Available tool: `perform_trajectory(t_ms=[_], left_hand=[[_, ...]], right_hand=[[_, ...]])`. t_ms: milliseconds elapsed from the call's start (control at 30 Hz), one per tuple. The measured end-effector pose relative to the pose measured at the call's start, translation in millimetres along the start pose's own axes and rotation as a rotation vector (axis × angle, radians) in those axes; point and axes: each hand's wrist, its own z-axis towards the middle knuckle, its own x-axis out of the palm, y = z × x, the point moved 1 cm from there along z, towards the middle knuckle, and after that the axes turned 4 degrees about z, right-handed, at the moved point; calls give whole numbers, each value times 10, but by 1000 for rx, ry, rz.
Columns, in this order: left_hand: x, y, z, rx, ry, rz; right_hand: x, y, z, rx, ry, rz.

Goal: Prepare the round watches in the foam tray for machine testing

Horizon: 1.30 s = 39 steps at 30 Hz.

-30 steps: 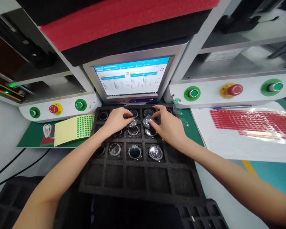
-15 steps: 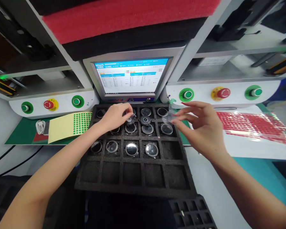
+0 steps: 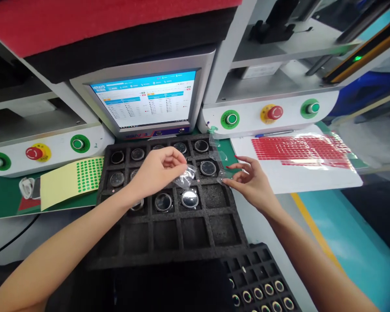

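My left hand [image 3: 160, 171] hovers over the middle of a black foam tray [image 3: 195, 253], fingertips pinched on a crumpled clear plastic film [image 3: 186, 177]. Whether a watch sits inside that film is hard to tell. At the tray's right edge, my right hand [image 3: 253, 184] has thumb and finger closed on another small piece of clear film [image 3: 222, 177], its other fingers curled loosely. Round watches lie in the tray's square pockets, among them a dark-faced watch [image 3: 208, 168] and a shiny one [image 3: 190, 199]. My left hand and forearm hide some pockets.
Behind the tray stands a monitor [image 3: 146, 102], flanked by panels with green buttons and red stop buttons [image 3: 274, 112]. Yellow sheet with green dots [image 3: 63, 180] lies left; red label sheets [image 3: 302, 149] lie right. A second tray [image 3: 260, 277] holds ring-shaped parts below.
The view has swung right. My left hand has moved right across the tray with the film, closer to my right hand. The right hand has lowered beside the tray edge.
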Motion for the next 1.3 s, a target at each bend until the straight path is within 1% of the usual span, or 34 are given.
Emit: perform_trajectory(t_ms=[67, 100, 167, 200, 233, 267, 367, 400, 467, 567, 633, 700, 800, 867, 967, 1067, 1200, 1300], left_hand=[[132, -8, 10, -29, 67, -43], [199, -14, 17, -34, 94, -58], [328, -36, 30, -27, 133, -74], [389, -51, 34, -19, 146, -80], [447, -66, 34, -14, 160, -86], [502, -82, 29, -12, 173, -96], [639, -114, -26, -9, 215, -148], [668, -118, -60, 3, 228, -148], [682, -113, -144, 49, 230, -89], [569, -61, -276, 114, 173, 104], [412, 5, -327, 92, 103, 264], [214, 90, -331, 45, -15, 429], [-86, 227, -277, 3, -233, 622], [-235, 316, -231, -26, -315, 695], [-342, 421, -171, -77, -337, 754], [-348, 463, -101, -121, -307, 774], [-353, 436, 17, -176, -258, 776], [-353, 357, 15, -185, -285, 768]], right_hand=[[-19, 33, -50, -29, -85, -52], [-28, 81, -96, -65, -142, -80], [-24, 229, -225, -167, -225, -86], [-8, 318, -299, -213, -231, -48], [17, 408, -373, -242, -206, 17], [48, 492, -443, -241, -151, 97], [136, 661, -598, -130, 31, 279], [145, 682, -629, -101, 57, 299], [118, 670, -664, -86, 40, 305], [-3, 539, -679, -79, -42, 256], [-80, 404, -686, -37, -54, 196], [-118, 262, -696, -1, -50, 148], [-100, 78, -704, 13, -72, 114], [-72, -7, -702, 14, -107, 86], [-60, -56, -709, -2, -185, 28], [-86, -3, -760, -49, -252, -21], [-118, 185, -883, -133, -345, -27], [-105, 381, -996, -181, -400, -6]])
